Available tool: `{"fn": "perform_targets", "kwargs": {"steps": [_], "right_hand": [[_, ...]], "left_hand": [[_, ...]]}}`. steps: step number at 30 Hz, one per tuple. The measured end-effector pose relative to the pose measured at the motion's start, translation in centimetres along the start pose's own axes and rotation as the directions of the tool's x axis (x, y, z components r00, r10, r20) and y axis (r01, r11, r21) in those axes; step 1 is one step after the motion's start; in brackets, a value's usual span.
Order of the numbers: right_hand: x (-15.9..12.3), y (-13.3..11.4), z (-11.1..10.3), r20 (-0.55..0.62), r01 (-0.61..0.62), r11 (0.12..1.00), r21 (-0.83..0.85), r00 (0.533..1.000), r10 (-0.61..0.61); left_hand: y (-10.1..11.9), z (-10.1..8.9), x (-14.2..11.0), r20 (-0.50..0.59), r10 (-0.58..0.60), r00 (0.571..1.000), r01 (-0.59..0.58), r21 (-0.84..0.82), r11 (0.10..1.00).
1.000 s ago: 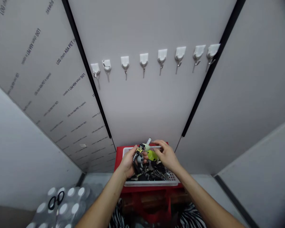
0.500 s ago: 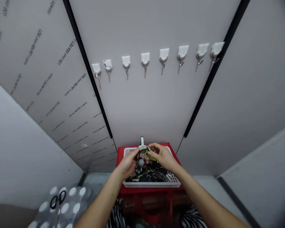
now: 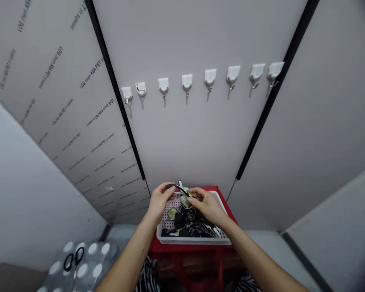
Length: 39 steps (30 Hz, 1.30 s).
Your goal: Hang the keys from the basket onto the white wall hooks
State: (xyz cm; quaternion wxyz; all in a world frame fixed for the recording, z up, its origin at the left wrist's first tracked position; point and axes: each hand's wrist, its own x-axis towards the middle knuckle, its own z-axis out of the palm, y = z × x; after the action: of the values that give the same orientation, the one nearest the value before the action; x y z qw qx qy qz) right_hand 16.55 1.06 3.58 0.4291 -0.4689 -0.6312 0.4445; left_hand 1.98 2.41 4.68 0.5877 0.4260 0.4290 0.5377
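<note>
My left hand (image 3: pixel 159 202) and my right hand (image 3: pixel 206 205) are raised just above a white perforated basket (image 3: pixel 194 240) full of dark keychains and trinkets. Between them they pinch a black strap (image 3: pixel 177 187) of a keychain, the left hand at its left end and the right hand at the other end, where a small green and white charm (image 3: pixel 185 199) hangs. Both hands have their fingers closed on it. The basket rests on a red stool (image 3: pixel 188 248) against the wall.
A row of several white adhesive hooks (image 3: pixel 187 83) runs across the grey wall panel above; all hang bare. Black vertical strips (image 3: pixel 118 93) edge the panel. A pack of bottles with white caps (image 3: pixel 79 263) lies at the lower left, with black scissors on top.
The hands have lifted a little and drawn apart, stretching out the black strap. The cluster held a second ago has dropped back toward the basket. The camera tilted slightly.
</note>
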Motion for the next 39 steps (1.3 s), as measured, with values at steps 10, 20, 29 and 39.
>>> {"fn": "perform_targets", "kwargs": {"steps": [10,20,29,39], "right_hand": [[-0.3,-0.9,0.1,0.017,0.048,0.997,-0.060,0.999,-0.047],[-0.1,-2.1,0.3,0.003,0.036,0.996,-0.082,0.999,-0.036],[2.5,-6.3,0.7,0.014,0.131,0.991,-0.017,0.991,-0.131],[8.1,-15.0,4.2,-0.066,0.268,0.950,0.163,0.963,-0.260]], "left_hand": [[1.6,0.7,-0.4,0.019,-0.002,1.000,0.005,-0.158,0.987],[3.0,0.7,-0.3,0.078,-0.001,0.997,0.005,-0.047,0.999],[9.2,0.1,0.5,0.045,0.180,0.983,-0.186,0.232,0.955],[19.7,-1.9,2.4,-0.043,0.508,0.860,-0.454,0.389,0.802]]}}
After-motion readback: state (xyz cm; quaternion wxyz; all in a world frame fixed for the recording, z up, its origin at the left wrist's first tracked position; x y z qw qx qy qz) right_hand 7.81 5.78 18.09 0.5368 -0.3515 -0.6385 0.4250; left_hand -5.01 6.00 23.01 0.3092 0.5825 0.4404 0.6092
